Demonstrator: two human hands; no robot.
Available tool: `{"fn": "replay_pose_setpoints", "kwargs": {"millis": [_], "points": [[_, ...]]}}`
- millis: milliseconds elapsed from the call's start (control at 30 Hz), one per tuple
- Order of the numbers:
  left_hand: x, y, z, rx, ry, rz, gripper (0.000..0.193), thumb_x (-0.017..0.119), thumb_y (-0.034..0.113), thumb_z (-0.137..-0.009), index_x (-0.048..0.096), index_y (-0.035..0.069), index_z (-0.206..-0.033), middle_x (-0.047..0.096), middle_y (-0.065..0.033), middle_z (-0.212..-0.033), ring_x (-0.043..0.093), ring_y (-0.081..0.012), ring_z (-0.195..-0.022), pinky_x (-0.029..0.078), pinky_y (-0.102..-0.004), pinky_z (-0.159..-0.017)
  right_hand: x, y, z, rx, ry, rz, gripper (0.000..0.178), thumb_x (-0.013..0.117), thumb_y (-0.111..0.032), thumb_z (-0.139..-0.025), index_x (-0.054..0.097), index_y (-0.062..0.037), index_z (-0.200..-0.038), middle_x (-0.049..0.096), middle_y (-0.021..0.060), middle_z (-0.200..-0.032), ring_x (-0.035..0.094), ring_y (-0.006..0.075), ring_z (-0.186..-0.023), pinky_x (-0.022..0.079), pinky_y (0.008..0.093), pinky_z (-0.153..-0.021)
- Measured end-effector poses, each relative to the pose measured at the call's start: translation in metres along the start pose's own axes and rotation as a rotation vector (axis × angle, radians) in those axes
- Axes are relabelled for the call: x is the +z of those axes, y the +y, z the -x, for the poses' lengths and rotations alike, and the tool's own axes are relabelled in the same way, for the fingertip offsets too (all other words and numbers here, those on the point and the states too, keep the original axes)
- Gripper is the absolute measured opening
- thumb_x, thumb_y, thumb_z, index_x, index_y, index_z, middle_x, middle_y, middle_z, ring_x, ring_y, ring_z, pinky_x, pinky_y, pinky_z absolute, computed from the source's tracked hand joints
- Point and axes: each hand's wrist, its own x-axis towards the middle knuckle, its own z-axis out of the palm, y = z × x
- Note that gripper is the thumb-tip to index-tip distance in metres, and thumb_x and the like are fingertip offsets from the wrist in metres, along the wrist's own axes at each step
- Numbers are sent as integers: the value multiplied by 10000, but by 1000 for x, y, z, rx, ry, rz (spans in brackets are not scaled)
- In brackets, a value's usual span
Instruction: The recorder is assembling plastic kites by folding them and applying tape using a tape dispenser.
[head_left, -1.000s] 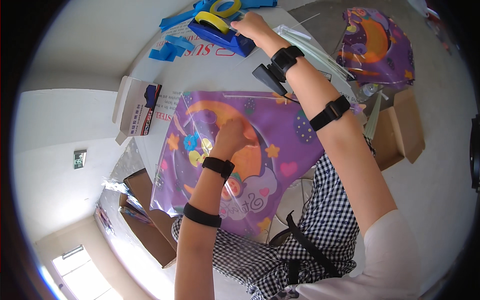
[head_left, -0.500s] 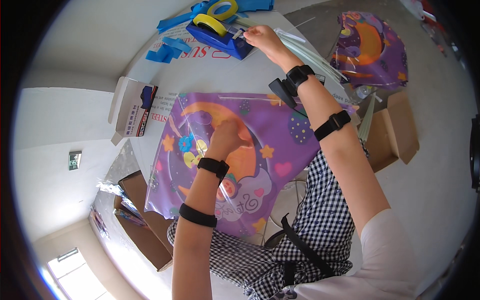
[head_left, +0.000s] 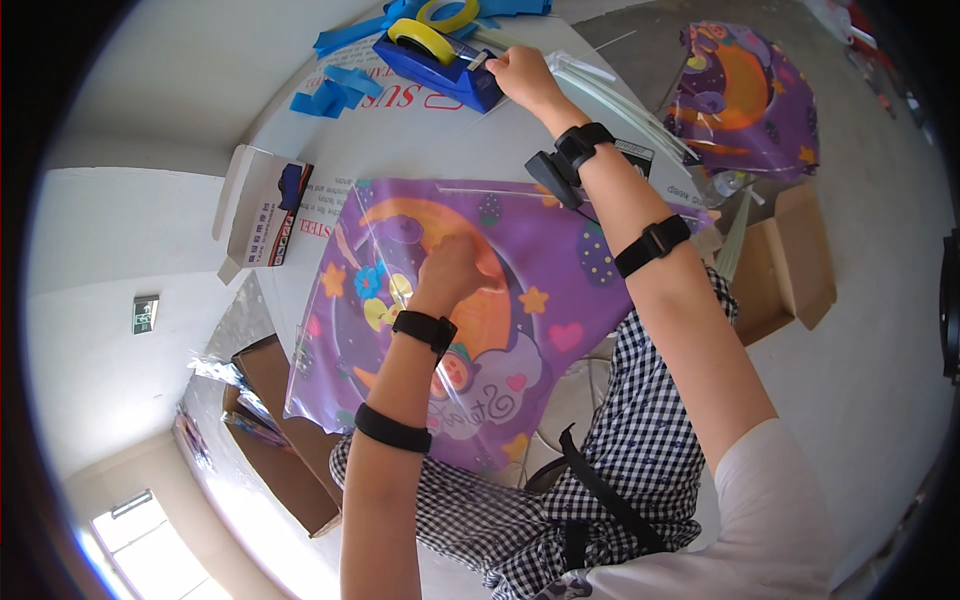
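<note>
Left hand point(head_left: 455, 275) rests, fingers curled, on the near purple moon-printed plastic sheet point(head_left: 500, 335), right hand point(head_left: 525, 80), fingers narrowed, adjoins the far blue plastic tape dispenser point(head_left: 430, 76), neither grip determinable.

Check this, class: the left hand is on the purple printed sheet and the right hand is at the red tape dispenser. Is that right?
No: in the head view, the right hand is at a blue tape dispenser, not red. The rest stands.

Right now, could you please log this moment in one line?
left hand: on purple sheet | right hand: at blue tape dispenser
</note>
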Motion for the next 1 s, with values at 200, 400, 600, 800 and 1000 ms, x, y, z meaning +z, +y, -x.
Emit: {"fn": "replay_pose_setpoints", "kwargs": {"millis": [200, 400, 600, 800, 1000], "points": [[1, -2, 1, 35, 40, 36, 608, 881, 352, -544, 617, -4, -961, 629, -177, -1013, 618, -366, -983, 515, -443, -815, -3, -3, -6, 121, -119, -213, 331, 645, -259, -849, 695, 68, -826, 658, 306, -854, 637, 450, -897, 508, 466, -811], [0, -7, 0, 46, 37, 25, 602, 868, 355, -564, 624, -2, -982, 654, -183, -973, 639, -347, -955, 514, -422, -811, -23, -25, 53, 221, -187, -50, 297, 578, -284, -949, 624, 2, -884, 668, 127, -911, 662, 195, -819, 517, 319, -700], [-24, 27, 38, 103, 315, 393, 426, 761, 251, -759, 626, -20, -1058, 671, -165, -1021, 655, -298, -929, 510, -362, -800, -84, -57, 134, 190, -620, -836, 239, 529, -273, -990, 604, -46, -994, 626, 48, -1044, 580, 127, -972, 454, 281, -853], [-61, 74, 62, 231, 644, 913, 278, 668, 133, -882, 641, 11, -1130, 685, -52, -1035, 621, -97, -883, 475, -232, -771, -80, -58, 156, 111, -767, -841, 259, 528, -291, -992, 615, -49, -1024, 622, 21, -1000, 552, 107, -952, 429, 259, -842], [-47, 84, 57, 189, 555, 724, 203, 692, 170, -857, 684, -4, -961, 696, -76, -886, 645, -145, -846, 490, -271, -731, -78, -40, 167, 98, -834, -647, 262, 531, -287, -989, 611, -48, -1062, 606, 21, -1004, 548, 110, -975, 427, 251, -838]]}}
